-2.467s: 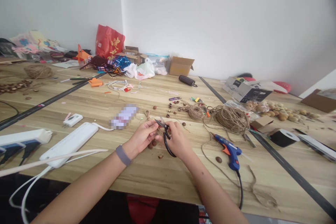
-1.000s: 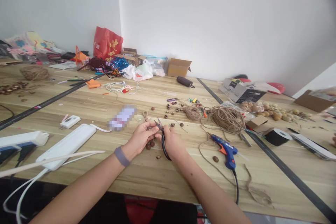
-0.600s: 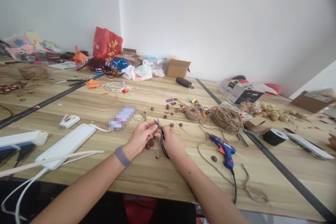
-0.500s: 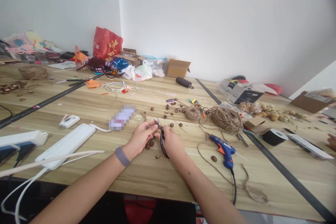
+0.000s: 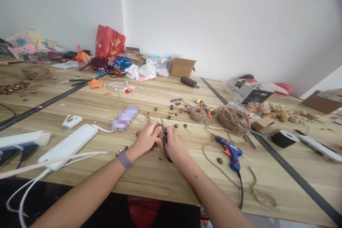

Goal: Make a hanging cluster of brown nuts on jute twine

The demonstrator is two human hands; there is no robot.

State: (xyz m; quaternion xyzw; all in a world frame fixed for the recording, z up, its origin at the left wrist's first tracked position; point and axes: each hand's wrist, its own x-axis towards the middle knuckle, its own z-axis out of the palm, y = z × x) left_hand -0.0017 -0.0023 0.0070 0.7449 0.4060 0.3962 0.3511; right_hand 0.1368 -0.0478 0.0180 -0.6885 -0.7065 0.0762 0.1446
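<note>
My right hand (image 5: 175,145) is wrapped round the black handles of a pair of scissors (image 5: 167,152). The blades point away from me, slightly apart, beside my left fingertips. My left hand (image 5: 146,138) is closed in a pinch on jute twine (image 5: 148,117), whose looped end shows just beyond the fingers. Round brown nuts (image 5: 155,145) lie partly hidden under the left hand. A nutshell piece (image 5: 161,158) rests on the table below the hands. What lies between the fingertips is mostly covered.
Right of my hands lies a blue glue gun (image 5: 230,151) with its cord. Beyond it are a large twine coil (image 5: 232,119) and a black tape roll (image 5: 284,138). Scattered nuts (image 5: 176,125) lie ahead. A white power strip (image 5: 70,146) sits to the left.
My left wrist has turned, showing a watch on its band. The scissors blades have parted slightly at the left fingertips. The view has shifted a little.
</note>
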